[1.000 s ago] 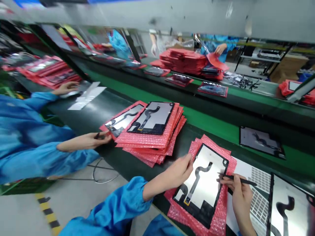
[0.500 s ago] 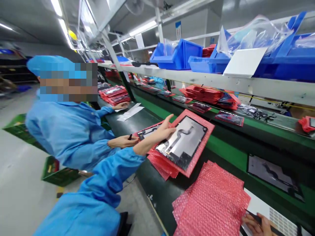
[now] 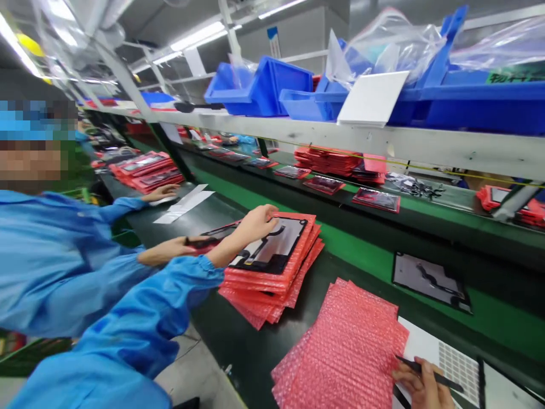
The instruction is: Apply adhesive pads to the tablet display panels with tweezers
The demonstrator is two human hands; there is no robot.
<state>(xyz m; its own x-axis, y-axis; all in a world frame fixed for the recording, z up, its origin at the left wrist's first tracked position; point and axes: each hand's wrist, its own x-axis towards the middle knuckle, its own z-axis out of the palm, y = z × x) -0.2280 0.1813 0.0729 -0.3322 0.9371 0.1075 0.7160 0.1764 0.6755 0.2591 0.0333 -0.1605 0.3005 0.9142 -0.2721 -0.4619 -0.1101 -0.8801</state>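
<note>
My left hand (image 3: pixel 256 223) reaches over the top of a stack of red bubble-wrap bags (image 3: pixel 259 282). Its fingers close on the upper part of a black-framed screen panel (image 3: pixel 272 244), which shows a grey back and a dark flex cable. At the lower right, my right hand (image 3: pixel 421 382) holds black tweezers (image 3: pixel 438 378), their tip pointing left. Beneath that hand is a white sheet printed with small squares (image 3: pixel 457 363). Between my hands lies a pile of flat red bubble-wrap bags (image 3: pixel 349 346).
A co-worker in blue (image 3: pixel 63 261) sits at the left, hands on the bench. Another screen panel (image 3: pixel 430 281) lies on the green strip. Wrapped panels (image 3: pixel 377 200) line the conveyor, and blue bins (image 3: pixel 264 85) stand on the overhead shelf.
My left hand has lowered the screen panel with its red bag onto the stack. The view has swung right, and my right hand still has the tweezers.
</note>
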